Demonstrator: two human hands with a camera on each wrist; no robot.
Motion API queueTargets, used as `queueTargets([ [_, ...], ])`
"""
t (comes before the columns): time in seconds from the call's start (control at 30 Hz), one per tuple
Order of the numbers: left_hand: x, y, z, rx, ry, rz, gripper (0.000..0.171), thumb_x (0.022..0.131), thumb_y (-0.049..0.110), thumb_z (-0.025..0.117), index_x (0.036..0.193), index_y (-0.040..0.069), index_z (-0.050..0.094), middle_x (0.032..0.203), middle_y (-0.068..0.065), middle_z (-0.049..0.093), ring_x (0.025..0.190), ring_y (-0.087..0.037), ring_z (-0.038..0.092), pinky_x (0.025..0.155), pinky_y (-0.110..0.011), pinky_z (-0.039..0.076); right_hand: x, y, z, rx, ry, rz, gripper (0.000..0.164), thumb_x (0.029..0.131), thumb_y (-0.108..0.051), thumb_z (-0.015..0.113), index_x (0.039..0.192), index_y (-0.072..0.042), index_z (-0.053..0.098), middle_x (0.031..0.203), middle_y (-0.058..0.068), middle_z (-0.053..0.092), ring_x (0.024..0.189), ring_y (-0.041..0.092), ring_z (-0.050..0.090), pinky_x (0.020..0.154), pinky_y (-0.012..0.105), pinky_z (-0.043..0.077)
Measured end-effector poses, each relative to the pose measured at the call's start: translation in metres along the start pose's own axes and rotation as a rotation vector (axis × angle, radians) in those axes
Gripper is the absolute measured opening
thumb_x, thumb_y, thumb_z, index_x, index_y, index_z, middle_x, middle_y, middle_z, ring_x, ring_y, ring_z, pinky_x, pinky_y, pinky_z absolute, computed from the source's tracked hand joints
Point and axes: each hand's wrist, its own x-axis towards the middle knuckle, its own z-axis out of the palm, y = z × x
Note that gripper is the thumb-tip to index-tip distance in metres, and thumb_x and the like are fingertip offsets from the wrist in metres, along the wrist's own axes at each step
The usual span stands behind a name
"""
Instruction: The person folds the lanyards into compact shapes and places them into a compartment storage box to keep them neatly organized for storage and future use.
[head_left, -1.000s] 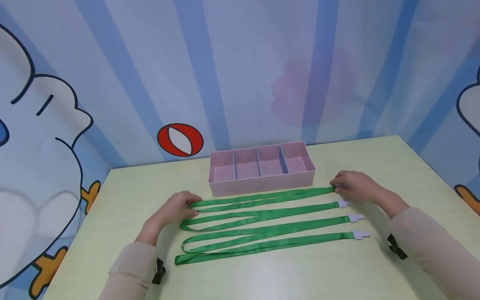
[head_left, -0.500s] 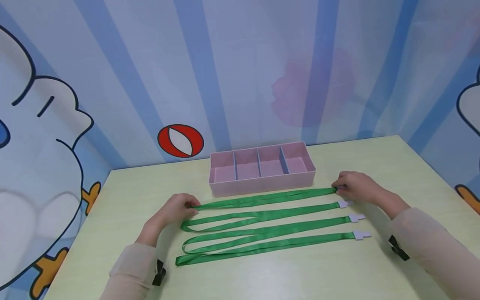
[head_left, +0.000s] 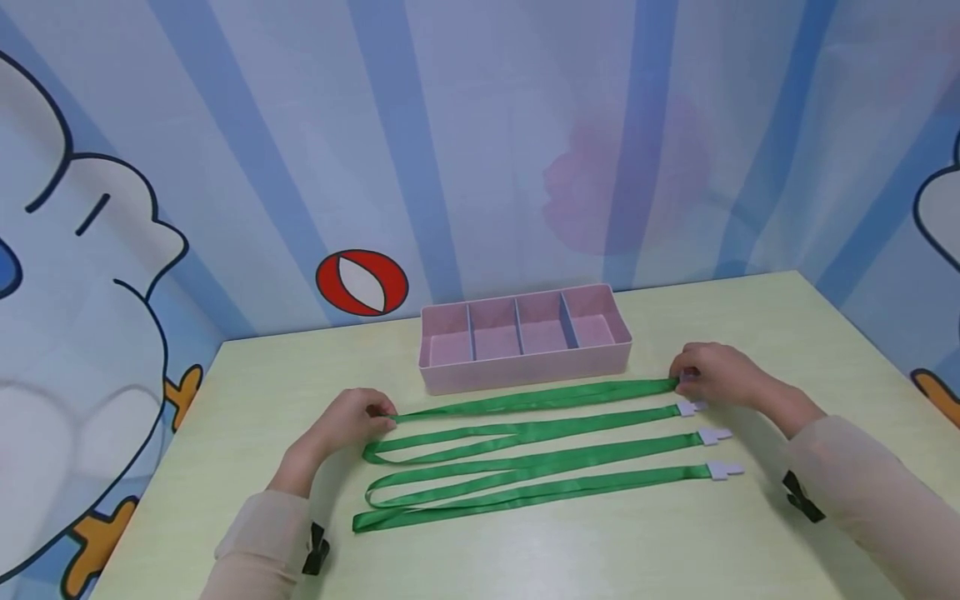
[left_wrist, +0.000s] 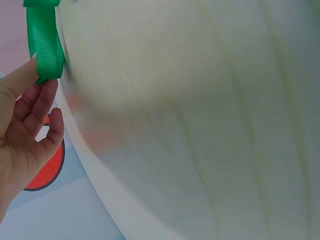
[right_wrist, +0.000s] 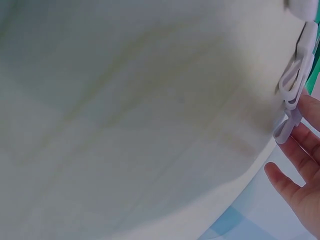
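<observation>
The farthest green lanyard (head_left: 540, 397) is stretched nearly straight between both hands, just in front of the pink box. With thumb and finger, my left hand (head_left: 348, 421) pinches its looped left end; the ribbed loop (left_wrist: 45, 47) shows between the fingertips in the left wrist view. My right hand (head_left: 716, 375) pinches the other end, where the ribbon meets a pale clip. In the right wrist view a white plastic clip (right_wrist: 287, 129) lies at the thumb and fingertips. Nearer the person lie three more green lanyards (head_left: 562, 456), roughly parallel, their pale clips (head_left: 722, 471) pointing right.
Behind the lanyards stands a pink box (head_left: 525, 367) with several compartments and thin dividers, nothing inside them. The pale yellow table (head_left: 570, 550) meets a blue striped backdrop (head_left: 510, 150) at the back and sides.
The far lanyard's two strands, apart at the left a second ago, are now drawn together into one taut band. My right hand has shifted slightly right.
</observation>
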Motion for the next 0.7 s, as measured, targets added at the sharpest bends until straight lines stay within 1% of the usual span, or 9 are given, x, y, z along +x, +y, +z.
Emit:
queueTargets([
  [0.1, -0.001, -0.001, -0.001, -0.007, 0.002, 0.002, 0.005, 0.084, 0.009, 0.069, 0.086, 0.004, 0.068, 0.078, 0.001, 0.059, 0.076, -0.016, 0.050, 0.070, -0.031, 0.045, -0.001, 0.001, 0.000, 0.013, -0.005, 0.008, 0.009, 0.078, -0.005, 0.071, 0.087, -0.007, 0.069, 0.079, -0.002, 0.057, 0.068, 0.009, 0.048, 0.061, 0.032, 0.045],
  [0.23, -0.002, -0.003, -0.002, -0.018, 0.004, 0.008, 0.004, 0.084, 0.009, 0.069, 0.087, 0.005, 0.069, 0.079, 0.000, 0.060, 0.076, -0.016, 0.050, 0.071, -0.031, 0.046, -0.001, 0.002, 0.000, 0.034, -0.012, 0.014, 0.008, 0.079, -0.005, 0.071, 0.086, -0.008, 0.068, 0.079, -0.004, 0.057, 0.066, 0.008, 0.046, 0.060, 0.031, 0.043],
  [0.33, -0.003, -0.004, -0.003, -0.028, 0.002, 0.013, 0.003, 0.084, 0.008, 0.068, 0.087, 0.007, 0.069, 0.080, 0.000, 0.061, 0.076, -0.016, 0.051, 0.072, -0.031, 0.046, -0.001, 0.002, -0.001, 0.062, -0.029, 0.040, 0.007, 0.080, -0.007, 0.070, 0.086, -0.009, 0.066, 0.078, -0.005, 0.056, 0.066, 0.009, 0.045, 0.059, 0.030, 0.041],
  [0.5, -0.006, -0.004, -0.007, -0.060, -0.016, 0.017, 0.003, 0.085, 0.008, 0.068, 0.088, 0.007, 0.069, 0.081, 0.000, 0.062, 0.077, -0.016, 0.051, 0.073, -0.032, 0.047, -0.002, 0.003, -0.005, 0.105, -0.047, 0.059, 0.005, 0.082, -0.009, 0.069, 0.086, -0.010, 0.065, 0.079, -0.007, 0.059, 0.068, 0.009, 0.048, 0.061, 0.030, 0.043],
  [0.7, -0.010, -0.004, -0.010, -0.087, -0.045, 0.019, 0.005, 0.084, 0.010, 0.068, 0.089, 0.007, 0.069, 0.080, 0.000, 0.062, 0.077, -0.016, 0.051, 0.073, -0.031, 0.047, -0.005, 0.001, -0.013, 0.160, -0.028, 0.050, 0.007, 0.084, -0.007, 0.068, 0.085, -0.013, 0.065, 0.078, -0.008, 0.060, 0.067, 0.008, 0.050, 0.060, 0.027, 0.044],
])
